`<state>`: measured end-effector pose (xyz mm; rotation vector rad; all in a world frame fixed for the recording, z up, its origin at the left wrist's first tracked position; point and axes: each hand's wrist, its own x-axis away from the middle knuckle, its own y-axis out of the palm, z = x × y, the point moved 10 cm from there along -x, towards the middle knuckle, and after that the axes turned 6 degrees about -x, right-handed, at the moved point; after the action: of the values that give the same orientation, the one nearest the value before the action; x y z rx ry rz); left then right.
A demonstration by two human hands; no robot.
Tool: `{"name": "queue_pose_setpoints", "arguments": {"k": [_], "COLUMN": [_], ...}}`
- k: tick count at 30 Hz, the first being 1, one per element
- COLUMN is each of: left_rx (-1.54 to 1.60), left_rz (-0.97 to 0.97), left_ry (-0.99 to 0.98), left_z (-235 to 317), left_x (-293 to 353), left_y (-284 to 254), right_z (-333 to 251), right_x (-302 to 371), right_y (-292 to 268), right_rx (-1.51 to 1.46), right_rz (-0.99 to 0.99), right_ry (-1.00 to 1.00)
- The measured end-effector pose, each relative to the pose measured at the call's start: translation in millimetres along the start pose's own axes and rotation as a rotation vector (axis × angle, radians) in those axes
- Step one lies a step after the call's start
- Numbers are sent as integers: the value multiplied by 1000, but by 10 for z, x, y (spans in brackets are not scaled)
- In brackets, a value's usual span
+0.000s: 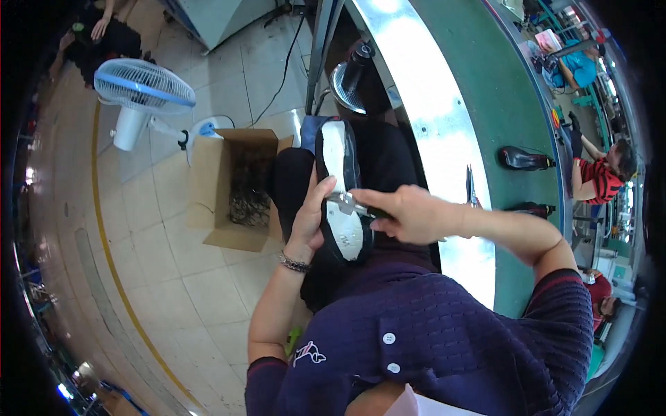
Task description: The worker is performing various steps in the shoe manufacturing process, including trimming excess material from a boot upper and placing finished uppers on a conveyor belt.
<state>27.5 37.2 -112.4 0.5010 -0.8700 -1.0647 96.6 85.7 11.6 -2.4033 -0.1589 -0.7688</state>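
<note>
Seemingly partway worked, the black shoe with bare white underside (335, 156) lies sole-up on the dark-trousered lap (393, 161) beside the silvery counter's (451, 125) left edge, left hand (311, 218) gripping it, right hand (411, 213) closed round a dark-handled metal tool (345, 202) at its middle, remaining work unclear.

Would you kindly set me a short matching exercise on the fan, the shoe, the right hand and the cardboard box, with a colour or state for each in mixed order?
Things
1. fan
2. shoe
3. right hand
4. cardboard box

Colours and states
A. holding a metal-headed tool
B. open, with flaps spread
C. blue and white
D. sole facing up, held by the left hand

Right pairs: 1-C; 2-D; 3-A; 4-B
</note>
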Motion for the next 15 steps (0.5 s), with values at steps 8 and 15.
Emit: {"name": "queue_pose_setpoints", "arguments": {"k": [8,15], "left_rx": [-136,-70], "left_rz": [-19,-66], "left_ry": [54,-18], "left_z": [32,-22], "left_x": [33,76], "left_y": [-17,-21], "right_z": [-646,-490], "right_x": [-220,-296], "right_y": [-722,-748], "right_rx": [334,606], "right_rz": [379,301], "right_ry": [-540,-360]}}
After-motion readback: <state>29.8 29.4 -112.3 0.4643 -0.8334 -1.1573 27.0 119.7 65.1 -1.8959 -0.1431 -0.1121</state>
